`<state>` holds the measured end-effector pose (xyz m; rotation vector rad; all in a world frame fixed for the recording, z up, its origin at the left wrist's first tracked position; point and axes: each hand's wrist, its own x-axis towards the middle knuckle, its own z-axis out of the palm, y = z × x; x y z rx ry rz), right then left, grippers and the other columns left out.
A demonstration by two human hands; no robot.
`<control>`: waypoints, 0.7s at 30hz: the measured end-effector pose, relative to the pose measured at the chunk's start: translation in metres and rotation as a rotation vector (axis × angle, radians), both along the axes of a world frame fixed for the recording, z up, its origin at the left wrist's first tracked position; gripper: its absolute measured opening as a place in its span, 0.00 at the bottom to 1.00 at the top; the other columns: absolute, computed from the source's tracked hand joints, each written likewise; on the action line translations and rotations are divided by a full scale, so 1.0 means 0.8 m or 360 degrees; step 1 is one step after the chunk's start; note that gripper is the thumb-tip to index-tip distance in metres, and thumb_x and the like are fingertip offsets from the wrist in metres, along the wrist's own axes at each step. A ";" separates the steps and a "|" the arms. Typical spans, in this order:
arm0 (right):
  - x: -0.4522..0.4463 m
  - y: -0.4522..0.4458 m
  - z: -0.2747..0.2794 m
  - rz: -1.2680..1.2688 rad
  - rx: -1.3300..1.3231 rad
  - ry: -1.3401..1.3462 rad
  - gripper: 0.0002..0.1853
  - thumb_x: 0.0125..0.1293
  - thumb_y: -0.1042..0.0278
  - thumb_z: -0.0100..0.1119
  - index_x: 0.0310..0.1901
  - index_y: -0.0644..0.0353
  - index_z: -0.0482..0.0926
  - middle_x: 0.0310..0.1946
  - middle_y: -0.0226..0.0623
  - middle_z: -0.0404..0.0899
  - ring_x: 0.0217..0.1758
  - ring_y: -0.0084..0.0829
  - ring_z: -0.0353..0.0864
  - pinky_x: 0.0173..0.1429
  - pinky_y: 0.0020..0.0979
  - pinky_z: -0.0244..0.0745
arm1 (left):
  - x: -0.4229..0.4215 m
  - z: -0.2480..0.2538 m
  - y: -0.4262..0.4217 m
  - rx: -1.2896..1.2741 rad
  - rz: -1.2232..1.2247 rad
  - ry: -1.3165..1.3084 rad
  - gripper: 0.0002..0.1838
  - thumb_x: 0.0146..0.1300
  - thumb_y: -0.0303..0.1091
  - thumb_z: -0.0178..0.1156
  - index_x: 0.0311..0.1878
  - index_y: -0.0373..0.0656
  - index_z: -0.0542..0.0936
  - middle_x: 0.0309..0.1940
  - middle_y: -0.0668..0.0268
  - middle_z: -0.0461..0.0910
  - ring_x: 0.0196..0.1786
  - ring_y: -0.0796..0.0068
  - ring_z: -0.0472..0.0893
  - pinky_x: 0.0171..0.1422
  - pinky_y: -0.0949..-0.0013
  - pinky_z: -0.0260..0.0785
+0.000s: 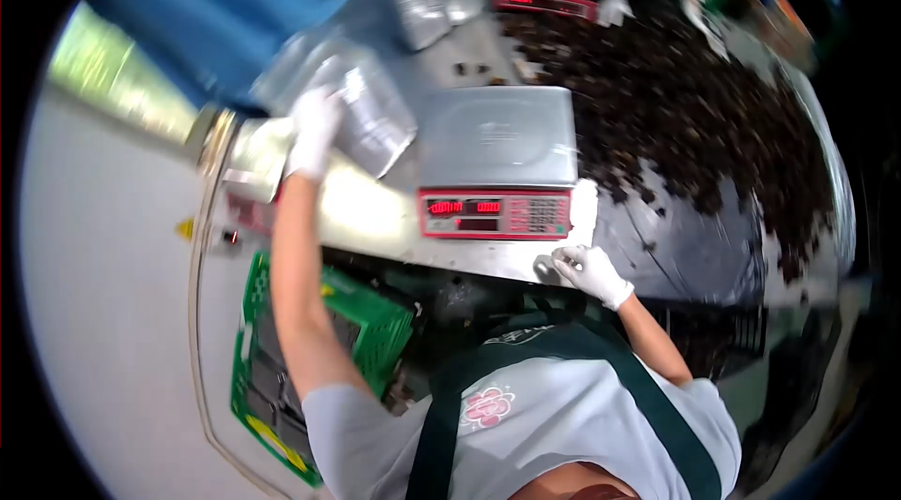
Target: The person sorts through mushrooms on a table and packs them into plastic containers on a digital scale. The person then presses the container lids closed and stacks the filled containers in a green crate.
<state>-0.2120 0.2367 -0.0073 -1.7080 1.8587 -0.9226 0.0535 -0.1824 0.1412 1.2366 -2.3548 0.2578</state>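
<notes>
At the metal counter (469, 254), your left hand (317, 120) clutches a clear bag (377, 120); your right hand (593, 277) is near the closer scale (497, 158), its grip unclear.

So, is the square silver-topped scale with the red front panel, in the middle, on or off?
On: the silver-topped scale shows lit red digits on its red front panel, though some are smeared by blur.

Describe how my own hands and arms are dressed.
Your left hand and right hand wear plain white gloves ending around the wrists. The forearms are bare below short, pale sleeves. Blur hides finer glove detail; no markings can be made out on them.
</notes>
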 end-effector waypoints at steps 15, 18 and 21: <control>-0.150 0.130 -0.016 -0.0656 0.0197 -0.0051 0.09 0.62 0.61 0.58 0.34 0.56 0.81 0.28 0.43 0.82 0.34 0.46 0.82 0.40 0.41 0.77 | -0.120 0.011 0.093 -0.0489 -0.0375 0.0397 0.03 0.59 0.33 0.65 0.34 0.46 0.83 0.43 0.65 0.81 0.47 0.66 0.80 0.53 0.66 0.72; -0.184 0.143 -0.005 -0.0718 0.0216 -0.0015 0.09 0.61 0.61 0.57 0.35 0.56 0.82 0.29 0.43 0.82 0.34 0.47 0.82 0.40 0.41 0.77 | -0.173 -0.095 0.137 -0.0209 -0.0469 0.0029 0.08 0.58 0.38 0.66 0.35 0.45 0.82 0.56 0.59 0.77 0.56 0.59 0.75 0.61 0.61 0.68; -0.221 0.162 -0.016 -0.0782 0.0243 0.0082 0.11 0.61 0.59 0.57 0.36 0.57 0.82 0.29 0.45 0.82 0.35 0.47 0.82 0.40 0.42 0.77 | -0.191 -0.156 0.186 0.0686 -0.0415 -0.0418 0.18 0.55 0.49 0.68 0.36 0.43 0.81 0.58 0.57 0.76 0.59 0.57 0.73 0.63 0.59 0.67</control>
